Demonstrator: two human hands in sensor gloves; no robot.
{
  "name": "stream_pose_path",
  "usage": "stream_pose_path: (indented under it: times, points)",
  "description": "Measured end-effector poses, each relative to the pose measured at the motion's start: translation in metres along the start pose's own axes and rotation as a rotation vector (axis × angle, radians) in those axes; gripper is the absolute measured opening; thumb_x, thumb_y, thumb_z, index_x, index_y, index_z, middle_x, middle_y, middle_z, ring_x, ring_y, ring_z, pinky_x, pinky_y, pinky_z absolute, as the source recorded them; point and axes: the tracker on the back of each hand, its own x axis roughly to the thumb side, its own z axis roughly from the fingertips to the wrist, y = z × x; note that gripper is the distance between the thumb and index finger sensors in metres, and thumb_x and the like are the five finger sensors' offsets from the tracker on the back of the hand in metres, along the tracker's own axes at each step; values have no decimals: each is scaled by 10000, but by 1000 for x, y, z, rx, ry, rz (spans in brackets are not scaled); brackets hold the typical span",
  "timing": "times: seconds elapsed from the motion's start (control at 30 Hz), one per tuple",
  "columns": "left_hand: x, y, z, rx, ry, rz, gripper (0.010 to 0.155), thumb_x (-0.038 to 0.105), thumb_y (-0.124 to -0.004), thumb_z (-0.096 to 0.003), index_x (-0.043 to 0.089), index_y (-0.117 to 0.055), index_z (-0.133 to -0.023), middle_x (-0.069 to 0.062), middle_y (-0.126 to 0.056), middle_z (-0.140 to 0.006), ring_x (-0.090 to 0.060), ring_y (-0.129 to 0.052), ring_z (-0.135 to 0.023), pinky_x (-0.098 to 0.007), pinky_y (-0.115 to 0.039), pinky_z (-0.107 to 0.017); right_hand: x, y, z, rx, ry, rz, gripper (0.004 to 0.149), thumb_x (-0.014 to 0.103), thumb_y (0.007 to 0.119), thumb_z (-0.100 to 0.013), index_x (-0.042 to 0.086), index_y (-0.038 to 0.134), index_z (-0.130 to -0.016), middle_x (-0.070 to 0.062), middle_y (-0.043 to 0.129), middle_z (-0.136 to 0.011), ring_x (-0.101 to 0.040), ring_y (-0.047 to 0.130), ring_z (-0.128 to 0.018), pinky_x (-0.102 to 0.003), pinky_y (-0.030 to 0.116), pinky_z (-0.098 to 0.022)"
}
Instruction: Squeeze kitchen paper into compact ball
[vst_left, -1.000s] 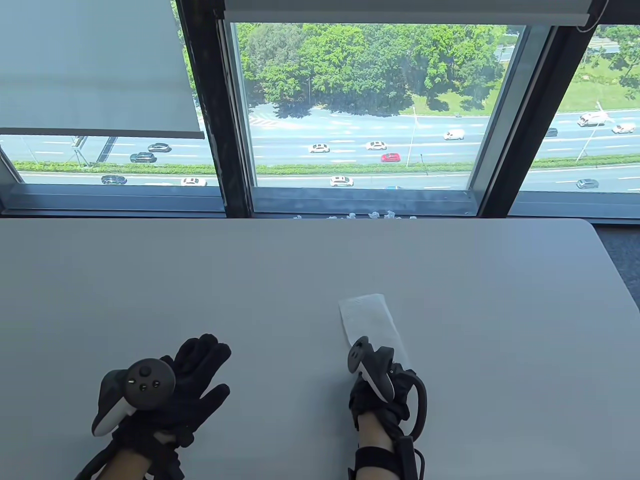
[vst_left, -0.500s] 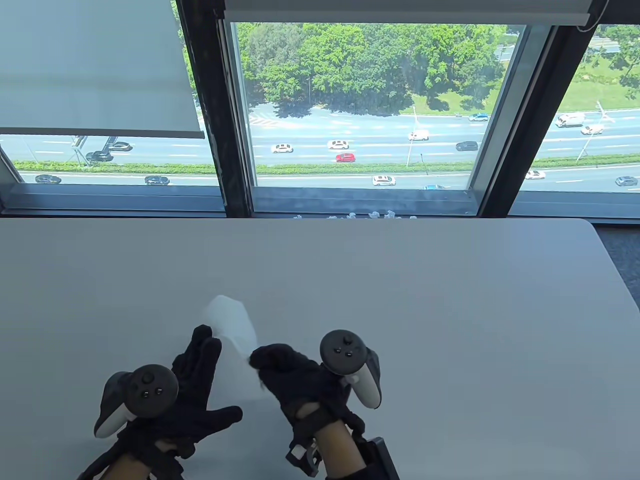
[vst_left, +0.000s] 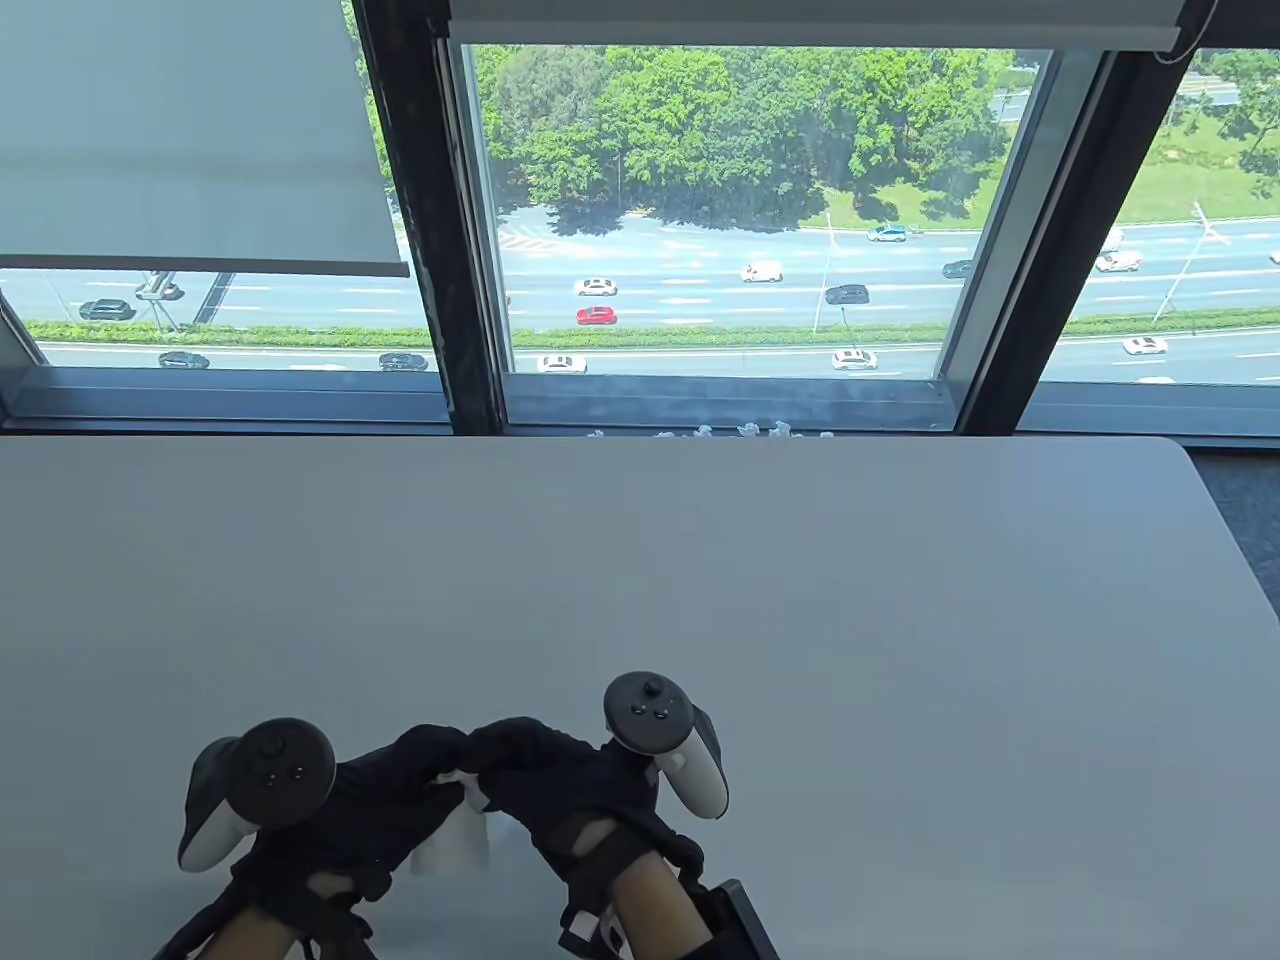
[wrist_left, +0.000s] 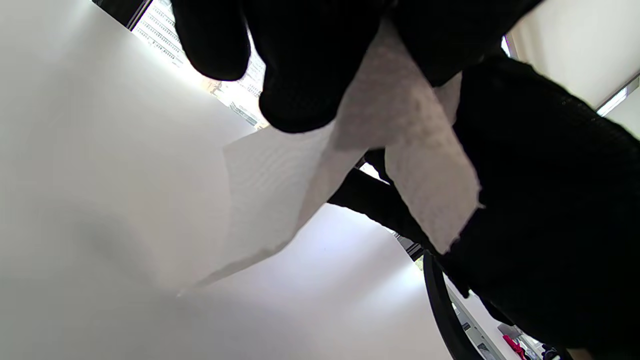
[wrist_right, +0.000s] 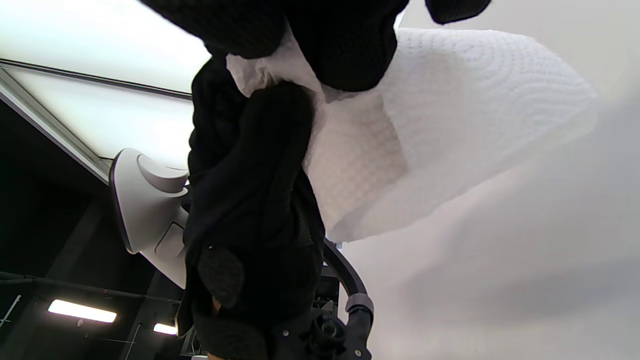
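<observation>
A white embossed sheet of kitchen paper (vst_left: 455, 838) hangs between my two black-gloved hands, just above the grey table (vst_left: 800, 600) near its front edge. My left hand (vst_left: 425, 775) and right hand (vst_left: 492, 762) meet fingertip to fingertip and both pinch the sheet's top. In the left wrist view the paper (wrist_left: 400, 130) droops in loose folds from under my left fingers (wrist_left: 300, 75), with the right glove (wrist_left: 550, 200) beside it. The right wrist view shows the paper (wrist_right: 450, 110) spread flat and uncrumpled below my right fingers (wrist_right: 350, 50).
Several small white paper balls (vst_left: 740, 431) lie in a row at the table's far edge, under the window. The table's rounded right corner (vst_left: 1185, 450) is at the back right. A black strap or device (vst_left: 745, 915) sits by my right forearm.
My right hand carried the sheet from the table's right side leftward to my left hand. Both hands have drawn back toward me and now pinch it together.
</observation>
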Motion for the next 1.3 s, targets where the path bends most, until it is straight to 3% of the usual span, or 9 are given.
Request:
stream_pose_path:
  times: [0.1,0.2,0.33,0.5,0.6,0.7,0.97,1.07,1.3]
  points:
    - [2,0,1,33,17,-57,501,485,-800,-559,432,-584,-1008,168,-868,-872,-57,-952,-676,-458,-667,-821,-3,-1,4,-91,68,-11,657,625,635,-576,384,316,-1097,29,415,-1124,-202,598,-1047,-584,459,-809]
    - [6,-3,2,50,15,-112,501,491,-798,-565,453,-573,-1010,182,-853,-893,-52,-941,-712,-457,-642,-843,-15,10,-5,150,116,-114,952,733,612,-531,253,25,-1107,-142,189,-1141,-383,515,-1085,-615,493,-766]
    - [9,-9,1,43,28,-231,502,491,-820,-552,483,-592,-1000,216,-852,-907,-31,-933,-761,-452,-627,-866,-19,20,-12,117,158,-113,767,594,624,-596,230,200,-1121,-88,470,-1099,-197,803,-944,-482,635,-756]
    - [7,-15,-2,-74,-38,-59,783,620,-894,-471,544,-424,-1093,229,-687,-1079,-67,-742,-1033,-510,-504,-909,-19,1,-4,-125,203,8,453,402,658,-618,343,485,-1033,73,723,-954,-19,950,-695,-433,644,-771]
    - [11,-22,0,-77,-47,-182,1061,687,-931,-392,651,-109,-1064,268,-227,-1267,-69,-455,-1219,-533,-408,-944,-21,-10,0,-140,183,-88,375,398,639,-619,385,532,-979,93,729,-936,-30,935,-667,-441,626,-776]
    - [12,-25,-1,-90,-39,-225,1169,691,-947,-368,660,48,-982,272,60,-1229,-81,-230,-1276,-532,-317,-966,-21,-8,-2,-62,145,-143,364,402,629,-616,389,540,-968,101,739,-919,-39,928,-662,-445,613,-779]
    - [14,-19,1,5,23,-294,877,616,-965,-397,584,-396,-1064,216,-269,-1240,-42,-499,-1159,-513,-397,-945,-21,11,-10,72,158,-100,515,421,601,-614,298,409,-1076,111,686,-958,-60,862,-782,-480,551,-799]
    - [12,-13,1,70,63,-277,511,579,-875,-482,465,-692,-945,231,-641,-1089,-23,-732,-1001,-491,-513,-914,-23,15,-11,120,145,-86,742,588,553,-601,267,132,-1121,26,482,-1100,-179,693,-1001,-538,471,-806]
    - [8,-16,-3,21,78,-272,496,560,-893,-481,423,-733,-930,174,-775,-992,-59,-844,-887,-508,-581,-868,-22,26,-16,177,175,16,895,673,591,-576,236,16,-1105,-63,363,-1138,-266,608,-1058,-568,457,-794]
